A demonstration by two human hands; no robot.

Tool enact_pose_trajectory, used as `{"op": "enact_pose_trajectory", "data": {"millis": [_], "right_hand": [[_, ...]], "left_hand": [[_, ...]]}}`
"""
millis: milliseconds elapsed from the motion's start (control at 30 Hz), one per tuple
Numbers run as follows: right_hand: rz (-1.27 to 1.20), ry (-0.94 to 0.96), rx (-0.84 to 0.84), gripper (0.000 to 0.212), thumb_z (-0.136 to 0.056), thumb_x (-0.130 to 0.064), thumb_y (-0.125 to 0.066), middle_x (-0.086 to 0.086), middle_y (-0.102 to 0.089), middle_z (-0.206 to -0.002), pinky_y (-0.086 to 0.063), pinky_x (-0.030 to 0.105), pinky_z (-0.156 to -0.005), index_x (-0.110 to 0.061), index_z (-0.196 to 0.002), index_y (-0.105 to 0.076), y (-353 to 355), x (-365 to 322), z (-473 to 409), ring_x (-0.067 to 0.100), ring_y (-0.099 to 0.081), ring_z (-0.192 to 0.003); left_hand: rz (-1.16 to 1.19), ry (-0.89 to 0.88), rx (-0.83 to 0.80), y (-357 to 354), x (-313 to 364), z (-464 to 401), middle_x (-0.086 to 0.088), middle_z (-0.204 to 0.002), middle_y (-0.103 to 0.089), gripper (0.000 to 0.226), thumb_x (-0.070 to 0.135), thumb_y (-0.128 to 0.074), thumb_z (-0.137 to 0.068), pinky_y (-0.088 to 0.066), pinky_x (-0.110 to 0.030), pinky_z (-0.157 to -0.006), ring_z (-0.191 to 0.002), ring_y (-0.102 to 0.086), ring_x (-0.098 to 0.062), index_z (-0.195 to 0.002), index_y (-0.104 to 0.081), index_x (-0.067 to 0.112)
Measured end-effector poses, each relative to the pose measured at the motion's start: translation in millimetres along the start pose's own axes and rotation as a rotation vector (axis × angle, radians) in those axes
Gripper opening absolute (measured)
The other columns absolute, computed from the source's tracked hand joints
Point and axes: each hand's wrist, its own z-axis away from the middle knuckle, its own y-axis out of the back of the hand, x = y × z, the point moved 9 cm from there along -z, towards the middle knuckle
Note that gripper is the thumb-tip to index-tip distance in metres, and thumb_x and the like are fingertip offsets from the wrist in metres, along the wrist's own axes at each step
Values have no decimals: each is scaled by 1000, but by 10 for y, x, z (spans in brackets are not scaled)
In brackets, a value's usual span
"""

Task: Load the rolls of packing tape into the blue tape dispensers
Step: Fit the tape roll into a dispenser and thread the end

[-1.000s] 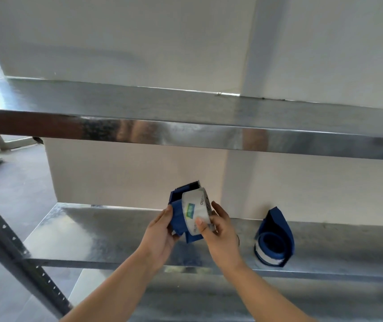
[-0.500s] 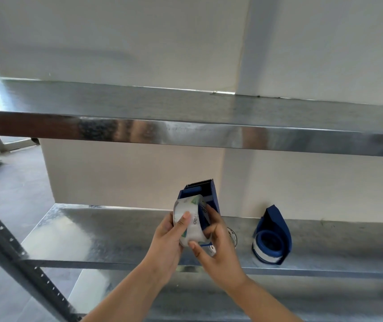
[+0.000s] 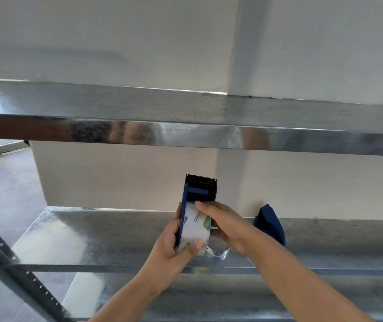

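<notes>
A blue tape dispenser (image 3: pixel 200 190) stands upright above the middle shelf (image 3: pixel 93 238), its toothed cutter on top. A white printed tape roll (image 3: pixel 195 228) sits inside its frame. My left hand (image 3: pixel 169 247) grips the dispenser's left side, thumb pressed on the roll's lower edge. My right hand (image 3: pixel 227 225) wraps the right side, with its fingertips on top of the roll. Another tape roll (image 3: pixel 218 252) peeks out on the shelf under my right hand. A second blue dispenser (image 3: pixel 270 225) stands on the shelf to the right, partly hidden by my right wrist.
A shiny metal upper shelf (image 3: pixel 186 126) runs across the view above my hands. A dark perforated upright (image 3: pixel 18 273) slants at lower left. A lower shelf (image 3: pixel 209 296) lies beneath. A pale wall stands behind; floor shows at far left.
The dispenser has turned upright with its cutter pointing up, and the roll now sits deeper in its frame. My right hand moved from below the roll to its top.
</notes>
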Motion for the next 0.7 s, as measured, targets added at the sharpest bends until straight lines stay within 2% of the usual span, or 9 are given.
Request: {"op": "enact_pose_trajectory", "data": {"millis": [67,233,333,400,467,533,600,633,700], "right_hand": [[-25,-38,34,29,-88,-34,-57,6,-66,-93,-53,30,-83,-11,-107,-61,44,2,-11,18,-62,-83],[108,-146,23,22,-93,-30,-47,6,-66,-92,-47,37,-96,-14,-100,-60,107,13,-80,21,-61,-88],[135,-227,-13,23,-95,-25,-40,7,-64,-91,-51,34,-84,-12,-102,-58,98,25,-112,21,-60,-83],[146,-235,-54,24,-95,-19,-37,6,-65,-88,-51,36,-84,-12,-95,-61,67,-10,-117,22,-60,-83],[110,-222,-98,27,-95,-14,-38,4,-66,-84,-50,38,-84,-13,-86,-63,43,-48,-117,22,-62,-81],[34,-211,-110,23,-95,-12,-41,6,-67,-86,-50,38,-84,-11,-91,-63,40,-54,-119,22,-62,-82],[-57,-197,-89,20,-95,-12,-44,8,-67,-89,-51,38,-81,-7,-102,-62,41,-50,-117,23,-62,-83],[-103,-181,-68,21,-94,-12,-46,8,-67,-90,-52,36,-79,-6,-107,-62,52,-49,-118,22,-63,-82],[-181,-122,-4,23,-93,-11,-49,9,-68,-91,-53,33,-76,-3,-110,-62,99,-56,-121,22,-65,-81]], "left_hand": [[-50,-32,-9,-20,7,7,6,-108,-70,36,18,-70,-80,-52,-21,-84,-100,-66,-8,-112,-55,26],[-96,-84,-10,-73,-1,69,5,-107,-69,36,21,-69,-76,-53,-22,-84,-98,-66,-12,-109,-56,26],[-135,-96,-23,-128,30,73,10,-106,-68,38,29,-70,-73,-52,-17,-79,-96,-65,-9,-109,-56,27],[-178,-110,-29,-132,20,53,7,-116,-65,37,24,-72,-76,-48,-11,-78,-101,-63,-9,-109,-56,28],[-229,-133,-42,-119,12,28,-2,-139,-50,38,22,-71,-79,-46,-11,-84,-116,-56,-7,-111,-55,32],[-292,-193,-75,-121,47,3,6,-154,-29,42,33,-69,-78,-43,-22,-100,-134,-40,-7,-117,-53,34],[-398,-273,-92,-131,118,-1,19,-157,-14,47,44,-64,-80,-33,-38,-113,-144,-19,-3,-119,-54,20],[-455,-308,-89,-128,148,1,24,-156,-10,52,51,-61,-81,-28,-42,-116,-145,-11,-2,-116,-55,12],[-550,-350,-92,-140,205,9,31,-153,-4,55,59,-53,-80,-23,-44,-118,-145,-4,0,-107,-58,11]]}}
